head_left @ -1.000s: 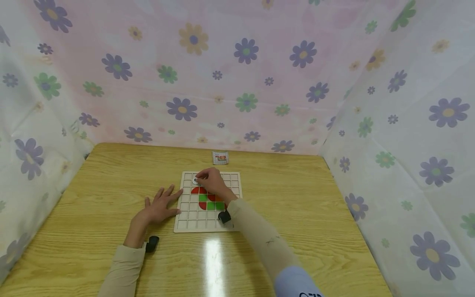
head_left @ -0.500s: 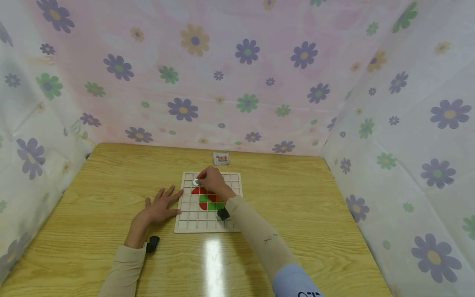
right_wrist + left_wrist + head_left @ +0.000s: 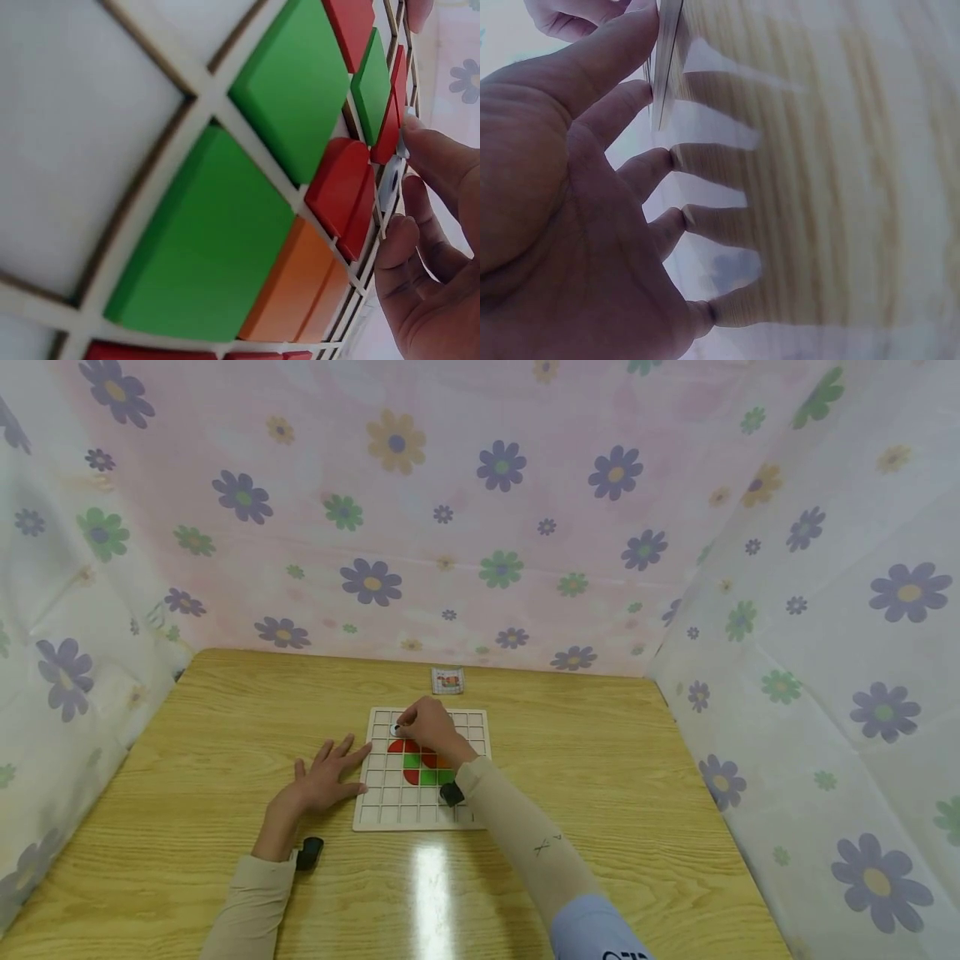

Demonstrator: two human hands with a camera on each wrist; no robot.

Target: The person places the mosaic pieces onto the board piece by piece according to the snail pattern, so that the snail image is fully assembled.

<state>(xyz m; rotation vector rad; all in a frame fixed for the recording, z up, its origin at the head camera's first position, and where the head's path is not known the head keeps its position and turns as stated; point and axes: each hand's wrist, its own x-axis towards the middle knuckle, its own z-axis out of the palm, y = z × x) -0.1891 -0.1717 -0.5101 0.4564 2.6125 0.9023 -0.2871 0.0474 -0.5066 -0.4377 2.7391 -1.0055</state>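
Observation:
My right hand [image 3: 431, 724] is over the upper left part of the gridded board [image 3: 367, 817]. Its thumb and fingers pinch a small white piece with a dark dot [image 3: 396, 729] at a cell there; the right wrist view shows white at the fingertips, and the dotted face [image 3: 390, 182] beside them. Red pieces [image 3: 341, 184] and green pieces [image 3: 206, 240] fill several cells near the board's middle, with an orange piece [image 3: 289, 281] among them. At the board's left side my left hand [image 3: 322, 783] lies spread, thumb and index finger at the edge, the other fingertips on the table.
A small picture card [image 3: 447, 681] lies on the wooden table [image 3: 585, 760] behind the board. Flowered cloth [image 3: 450, 527] hangs behind the table and along both sides. My right forearm [image 3: 525, 835] crosses over the board's lower right corner.
The white piece has tilted a little at my right fingertips; its dot was hidden half a second ago and shows again. My left hand stays at the board's edge.

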